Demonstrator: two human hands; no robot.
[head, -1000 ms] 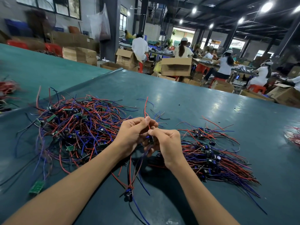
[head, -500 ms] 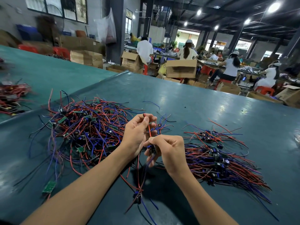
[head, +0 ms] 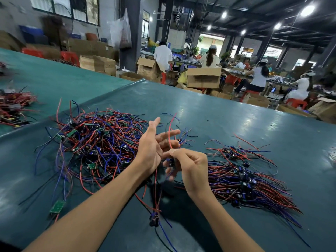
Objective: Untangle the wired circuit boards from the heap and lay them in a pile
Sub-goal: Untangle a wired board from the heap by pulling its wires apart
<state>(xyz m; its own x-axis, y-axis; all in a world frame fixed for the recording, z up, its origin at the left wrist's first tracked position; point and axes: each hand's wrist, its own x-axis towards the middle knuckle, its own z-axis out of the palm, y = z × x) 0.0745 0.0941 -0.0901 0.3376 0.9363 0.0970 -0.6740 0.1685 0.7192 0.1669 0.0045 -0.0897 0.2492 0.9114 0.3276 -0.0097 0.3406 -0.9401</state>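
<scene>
A tangled heap (head: 98, 144) of small green circuit boards with red, blue and black wires lies on the teal table, left of my hands. A sorted pile (head: 243, 180) of wired boards lies to the right. My right hand (head: 190, 168) pinches a small dark wired board (head: 171, 161) above the table, and its red wire (head: 170, 131) curves upward. My left hand (head: 154, 146) hovers beside it with its fingers spread, the red wire passing between its fingertips. Another wired board (head: 154, 218) dangles on wires below my hands.
A loose green board (head: 57, 206) lies near the table's front left. A second bundle of red wires (head: 14, 108) sits on the adjoining table at far left. Cardboard boxes (head: 203, 77) and seated workers fill the floor beyond the table's far edge.
My left hand has let go of the wires and spread its fingers. My right hand still pinches the board and has dropped slightly. The view has swung to the left.
</scene>
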